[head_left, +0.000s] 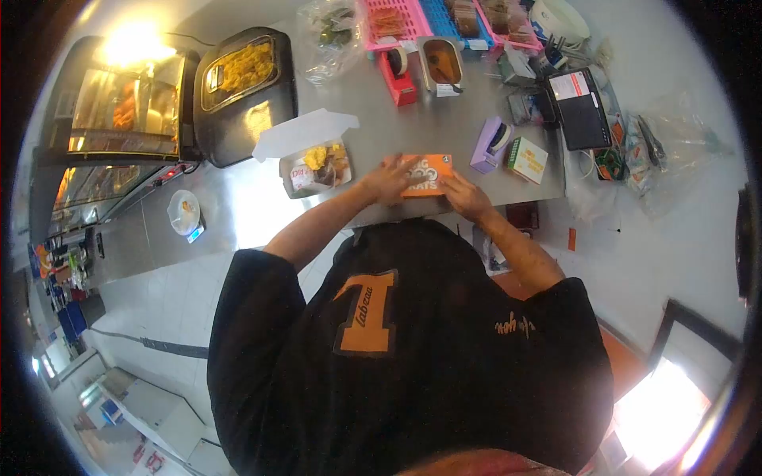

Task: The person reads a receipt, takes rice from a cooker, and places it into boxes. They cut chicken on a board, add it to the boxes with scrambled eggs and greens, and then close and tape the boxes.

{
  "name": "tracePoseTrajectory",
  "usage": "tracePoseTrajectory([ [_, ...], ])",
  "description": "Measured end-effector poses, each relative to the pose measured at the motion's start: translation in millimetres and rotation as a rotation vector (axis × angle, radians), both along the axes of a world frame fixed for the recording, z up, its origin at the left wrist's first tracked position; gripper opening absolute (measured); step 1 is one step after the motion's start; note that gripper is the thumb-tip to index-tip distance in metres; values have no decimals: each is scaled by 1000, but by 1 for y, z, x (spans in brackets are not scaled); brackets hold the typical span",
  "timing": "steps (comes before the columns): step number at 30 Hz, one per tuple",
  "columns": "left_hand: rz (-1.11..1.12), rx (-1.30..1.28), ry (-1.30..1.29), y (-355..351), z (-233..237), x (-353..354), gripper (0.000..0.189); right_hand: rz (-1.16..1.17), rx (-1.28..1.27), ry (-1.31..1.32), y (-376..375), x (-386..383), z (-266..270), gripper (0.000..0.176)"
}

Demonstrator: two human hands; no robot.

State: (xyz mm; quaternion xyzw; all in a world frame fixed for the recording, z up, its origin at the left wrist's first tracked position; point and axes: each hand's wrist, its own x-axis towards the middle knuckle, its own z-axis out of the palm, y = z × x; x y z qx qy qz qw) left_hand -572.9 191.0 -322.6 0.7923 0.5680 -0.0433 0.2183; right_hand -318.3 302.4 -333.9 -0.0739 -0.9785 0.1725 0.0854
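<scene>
An orange cardboard food box [429,168] with white lettering lies near the front edge of the steel counter. My left hand [387,179] is at its left end, fingers over the top. At the right end, my right hand [467,196] grips the side and front corner. The undersides of both hands are hidden. Left of my left hand stands an open takeaway box [295,176] with its white lid raised; yellow food and a wrapped white packet sit inside. Just right of the orange box are a purple tape dispenser [486,151] and a small white-and-green box [527,160].
A black fryer-like bin [238,119] with yellow food and a lit warming cabinet [119,127] stand at left. A red tape dispenser [397,79], a metal sauce tray [441,67] and a pink basket [413,20] are behind. A dark tablet [586,123] is at right.
</scene>
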Motion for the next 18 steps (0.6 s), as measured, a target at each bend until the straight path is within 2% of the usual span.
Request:
tracePoseTrajectory([
  [5, 10, 68, 63, -26, -11, -3, 88, -27, -3, 59, -9, -1, -21, 37],
  [8, 80, 40, 2, -22, 5, 3, 86, -99, 74, 67, -17, 5, 2, 42],
  [11, 214, 59, -98, -20, 4, 12, 81, -581, 213, 195, -17, 14, -2, 45],
  [14, 413, 116, -231, -21, -18, 20, 75, -1401, -559, 728, 22, 6, -66, 39],
  [17, 627, 211, -293, -24, -24, 31, 72, -1603, -1735, 629, 74, 3, -52, 25],
  [18, 684, 222, -310, -27, -25, 33, 70, -1536, -1777, 615, 71, -4, -23, 27],
])
